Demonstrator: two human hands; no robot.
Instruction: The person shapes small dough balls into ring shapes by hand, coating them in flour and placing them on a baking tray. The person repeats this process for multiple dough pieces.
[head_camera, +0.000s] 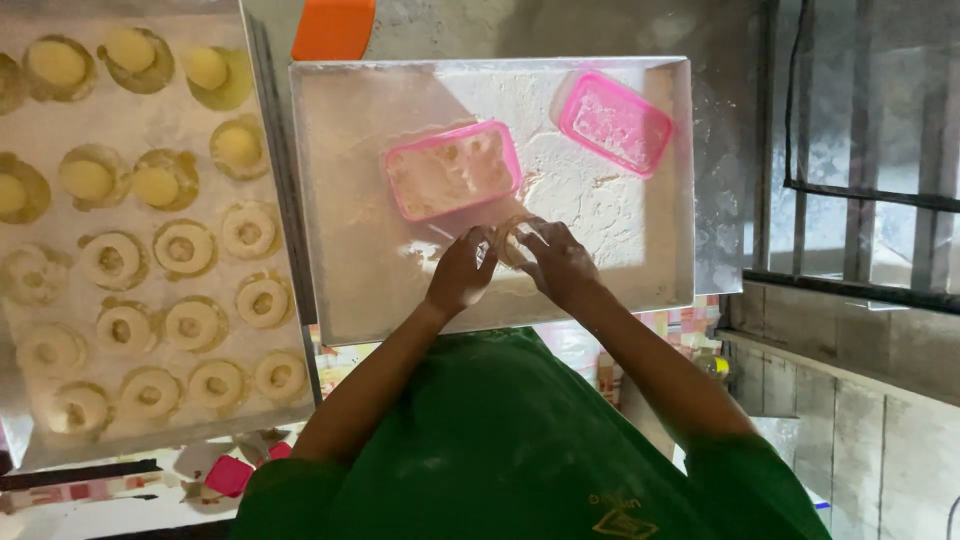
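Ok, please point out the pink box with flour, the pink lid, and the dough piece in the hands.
pink box (452, 170), head view, on its floury inside.
pink lid (614, 122), head view, its middle.
dough piece (512, 240), head view, on its visible edge.

Left, a tray (20, 440) lined with rows of dough rings (185, 248) and filled rounds (160, 183). Above the floured tray, an orange block (333, 27). Right, window bars (860, 140) over a wooden wall (850, 410). Below left, a small pink piece (229, 475)

Fingers hide most of the dough piece (515, 240); the picture's left edge crops the dough tray (130, 130).
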